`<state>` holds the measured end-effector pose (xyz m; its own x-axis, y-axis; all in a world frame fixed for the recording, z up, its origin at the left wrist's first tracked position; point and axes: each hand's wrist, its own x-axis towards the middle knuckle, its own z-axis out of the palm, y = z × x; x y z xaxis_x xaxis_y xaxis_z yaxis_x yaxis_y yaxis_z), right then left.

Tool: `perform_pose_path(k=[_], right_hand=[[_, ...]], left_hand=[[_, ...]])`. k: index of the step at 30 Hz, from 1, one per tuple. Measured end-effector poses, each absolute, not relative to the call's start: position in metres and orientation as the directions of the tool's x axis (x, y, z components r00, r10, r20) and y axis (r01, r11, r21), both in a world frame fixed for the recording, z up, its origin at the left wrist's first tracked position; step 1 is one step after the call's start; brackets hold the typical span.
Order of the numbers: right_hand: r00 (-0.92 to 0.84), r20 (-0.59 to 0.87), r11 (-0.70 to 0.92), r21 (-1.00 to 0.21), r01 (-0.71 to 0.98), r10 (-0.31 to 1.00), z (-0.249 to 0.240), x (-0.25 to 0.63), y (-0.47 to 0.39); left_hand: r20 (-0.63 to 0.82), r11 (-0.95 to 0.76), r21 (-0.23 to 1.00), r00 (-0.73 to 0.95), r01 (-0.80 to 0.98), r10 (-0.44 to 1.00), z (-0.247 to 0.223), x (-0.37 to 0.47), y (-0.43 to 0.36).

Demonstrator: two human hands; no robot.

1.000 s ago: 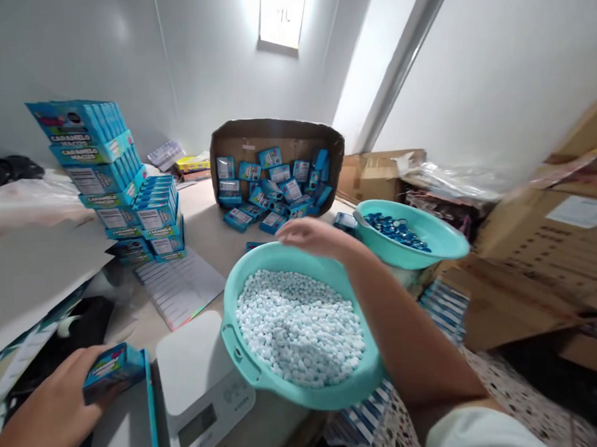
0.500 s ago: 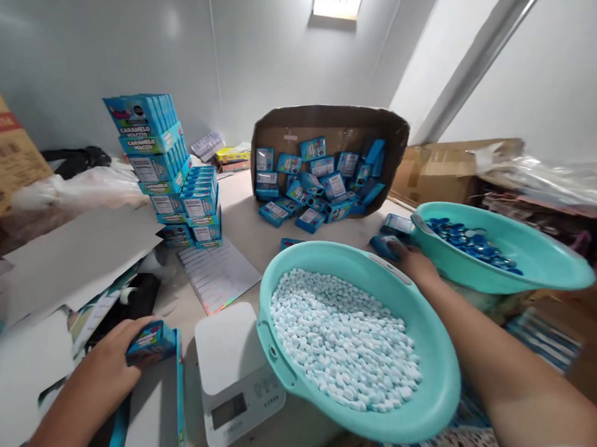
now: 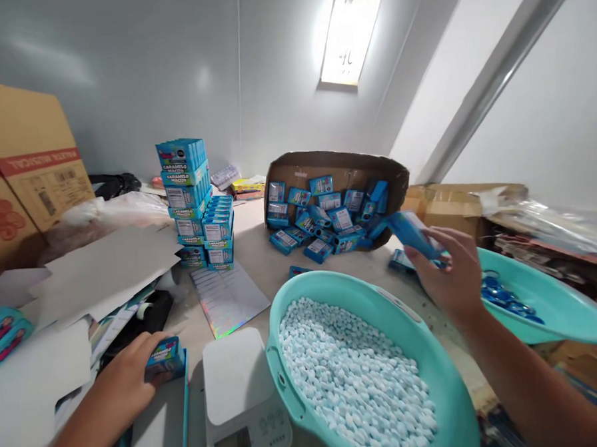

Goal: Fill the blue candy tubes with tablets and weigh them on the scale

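Observation:
At the lower left, my left hand (image 3: 131, 372) is closed on a small blue candy box (image 3: 166, 357), which stands at the far end of a long open display tray (image 3: 186, 403). My right hand (image 3: 448, 269) holds up another blue box (image 3: 412, 234), slightly blurred, between thumb and fingers, in front of the cardboard carton's right side. Another blue box (image 3: 399, 261) lies on the table below it. The turquoise basin (image 3: 293, 410) full of pale blue candies sits between my hands.
A white scale (image 3: 235, 373) stands left of the basin. Behind are stacked blue boxes (image 3: 187, 196) and a tipped carton (image 3: 335, 163) of loose boxes. A second basin (image 3: 557, 296) with blue tins is at right. White card sheets (image 3: 115, 260) lie at left.
My right hand has lifted a blue box off the table, up beside the carton. My left hand stays on its box. The view has tilted up and turned slightly left.

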<state>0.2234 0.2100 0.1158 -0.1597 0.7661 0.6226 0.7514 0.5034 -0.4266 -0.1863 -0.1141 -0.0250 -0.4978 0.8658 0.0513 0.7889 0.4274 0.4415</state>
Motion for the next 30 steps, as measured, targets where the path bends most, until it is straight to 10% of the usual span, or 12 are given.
perform_pose_path(k=[7,13,30], right_hand=[[-0.837,0.251,0.755,-0.604,0.257,0.485,0.135,0.091,0.107],[-0.998,0.069,0.976,-0.218,-0.008,0.007,0.072,0.057,0.067],[-0.997,-0.069,0.912,-0.404,0.064,0.039,0.043,0.058,0.074]], left_hand=[[-0.006,0.449,0.423,-0.493,0.787,0.87,-0.011,-0.177,-0.112],[-0.08,0.533,0.387,-0.549,0.752,0.832,-0.009,-0.171,-0.106],[-0.159,0.616,0.317,-0.6,0.721,0.784,0.002,-0.162,-0.1]])
